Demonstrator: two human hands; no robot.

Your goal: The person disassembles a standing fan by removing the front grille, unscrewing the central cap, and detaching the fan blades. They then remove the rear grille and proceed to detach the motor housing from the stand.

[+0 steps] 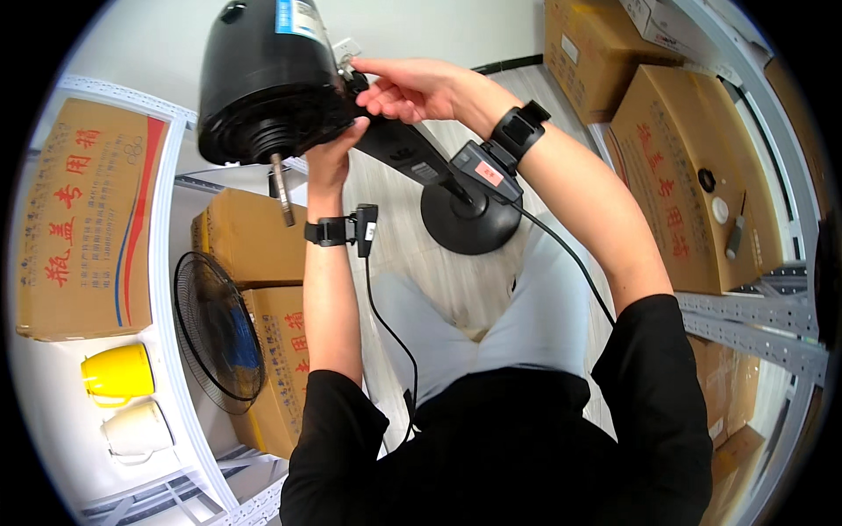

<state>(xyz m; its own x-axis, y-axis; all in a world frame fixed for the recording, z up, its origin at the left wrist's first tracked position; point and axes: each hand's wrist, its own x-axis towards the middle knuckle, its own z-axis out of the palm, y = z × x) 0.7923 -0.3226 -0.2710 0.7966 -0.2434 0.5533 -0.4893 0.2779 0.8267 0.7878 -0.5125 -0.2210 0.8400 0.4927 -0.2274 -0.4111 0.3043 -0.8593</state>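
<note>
A black fan motor head (263, 83) with a bare metal shaft (281, 191) pointing down hangs at the upper left. It sits at the top of a black stand pole (399, 149) that runs down to a round base (469, 221) on the floor. My left hand (333, 156) grips the motor head from beneath, its thumb showing and its other fingers hidden behind the housing. At the joint beside the motor, the fingers of my right hand (412, 89) are curled, and their tips meet a small metal fitting (346, 63). What they pinch is partly hidden.
A round black fan grille (219, 333) leans against cardboard boxes (279, 351) at left. The white shelf (189, 386) holds a yellow mug (118, 374), a white mug (139, 431) and a carton (92, 219). On a right-hand carton (671, 175) lie a screwdriver (735, 237) and small round parts. Cables trail from both wrists.
</note>
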